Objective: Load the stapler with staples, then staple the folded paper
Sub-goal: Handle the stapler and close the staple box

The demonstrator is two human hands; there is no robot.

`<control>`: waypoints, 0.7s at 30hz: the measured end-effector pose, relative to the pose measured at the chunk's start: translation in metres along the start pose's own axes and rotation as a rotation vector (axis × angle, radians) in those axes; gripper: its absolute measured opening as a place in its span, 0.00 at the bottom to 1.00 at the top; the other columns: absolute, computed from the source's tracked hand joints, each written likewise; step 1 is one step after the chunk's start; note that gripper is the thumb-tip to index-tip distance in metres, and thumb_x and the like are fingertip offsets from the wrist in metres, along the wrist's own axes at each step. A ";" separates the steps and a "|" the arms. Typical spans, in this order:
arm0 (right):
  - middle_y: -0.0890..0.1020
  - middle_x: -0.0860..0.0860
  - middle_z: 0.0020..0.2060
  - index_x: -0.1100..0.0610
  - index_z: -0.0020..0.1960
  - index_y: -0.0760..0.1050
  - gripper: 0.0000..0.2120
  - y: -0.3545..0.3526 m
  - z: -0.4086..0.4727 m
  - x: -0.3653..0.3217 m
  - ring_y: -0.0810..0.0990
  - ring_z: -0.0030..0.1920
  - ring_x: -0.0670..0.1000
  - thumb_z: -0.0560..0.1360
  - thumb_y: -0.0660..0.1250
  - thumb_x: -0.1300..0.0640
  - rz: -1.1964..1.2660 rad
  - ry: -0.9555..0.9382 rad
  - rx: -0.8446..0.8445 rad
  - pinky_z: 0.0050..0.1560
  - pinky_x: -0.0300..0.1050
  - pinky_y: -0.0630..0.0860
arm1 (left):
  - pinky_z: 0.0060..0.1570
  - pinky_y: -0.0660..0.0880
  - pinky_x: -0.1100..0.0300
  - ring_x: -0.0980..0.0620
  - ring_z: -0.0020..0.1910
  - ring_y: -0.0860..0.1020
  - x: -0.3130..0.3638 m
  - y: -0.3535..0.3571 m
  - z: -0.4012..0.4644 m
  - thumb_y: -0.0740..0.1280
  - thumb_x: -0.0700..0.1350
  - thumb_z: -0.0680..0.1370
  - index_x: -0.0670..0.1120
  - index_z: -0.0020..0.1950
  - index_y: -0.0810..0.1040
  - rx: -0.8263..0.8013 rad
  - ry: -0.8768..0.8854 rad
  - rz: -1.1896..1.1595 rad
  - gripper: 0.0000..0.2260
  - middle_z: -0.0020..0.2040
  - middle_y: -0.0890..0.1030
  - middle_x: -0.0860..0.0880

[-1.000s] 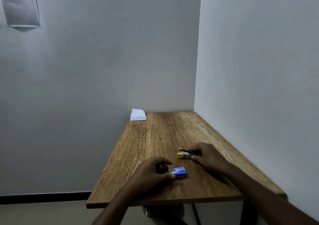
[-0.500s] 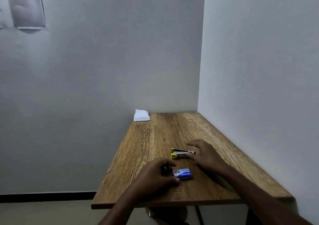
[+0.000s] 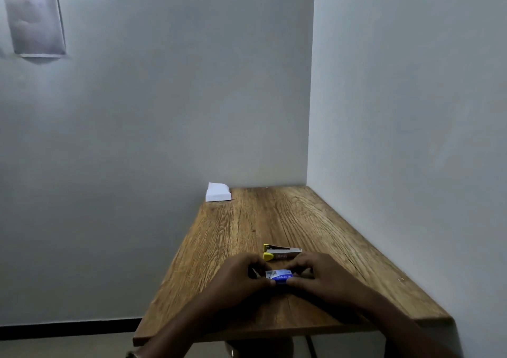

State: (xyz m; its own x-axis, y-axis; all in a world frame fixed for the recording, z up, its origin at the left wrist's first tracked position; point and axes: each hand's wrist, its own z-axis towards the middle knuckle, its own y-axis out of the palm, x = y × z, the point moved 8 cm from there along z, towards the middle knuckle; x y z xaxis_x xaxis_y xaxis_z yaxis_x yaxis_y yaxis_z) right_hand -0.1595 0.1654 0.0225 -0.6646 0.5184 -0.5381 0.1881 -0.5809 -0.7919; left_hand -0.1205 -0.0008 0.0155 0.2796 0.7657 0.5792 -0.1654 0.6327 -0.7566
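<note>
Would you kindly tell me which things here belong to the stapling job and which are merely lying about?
Belonging to the job:
- stapler
- blue staple box, held by the left hand and right hand
- folded paper

Just there:
- grey sheet on the wall

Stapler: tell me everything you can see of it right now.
The stapler is small, with a yellow front end and a grey metal body. It lies on the wooden table, yellow end pointing left, just beyond both hands, which touch the staple box instead. Nothing grips it. Whether it is loaded cannot be told.
</note>
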 end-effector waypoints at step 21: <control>0.86 0.44 0.50 0.49 0.59 0.83 0.12 -0.004 0.046 0.035 0.82 0.49 0.38 0.75 0.71 0.53 0.058 0.150 0.269 0.48 0.29 0.74 | 0.52 0.75 0.61 0.58 0.52 0.75 -0.015 0.008 0.053 0.69 0.48 0.77 0.51 0.61 0.80 0.304 -0.096 0.074 0.12 0.57 0.78 0.54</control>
State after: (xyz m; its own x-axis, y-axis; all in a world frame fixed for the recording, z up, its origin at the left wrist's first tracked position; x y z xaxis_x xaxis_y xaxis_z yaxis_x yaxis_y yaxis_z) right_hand -0.2172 0.1569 0.0203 -0.5401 0.5548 -0.6329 0.0115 -0.7471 -0.6647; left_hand -0.1765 -0.0010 0.0171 0.1677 0.8091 0.5632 -0.4610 0.5693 -0.6807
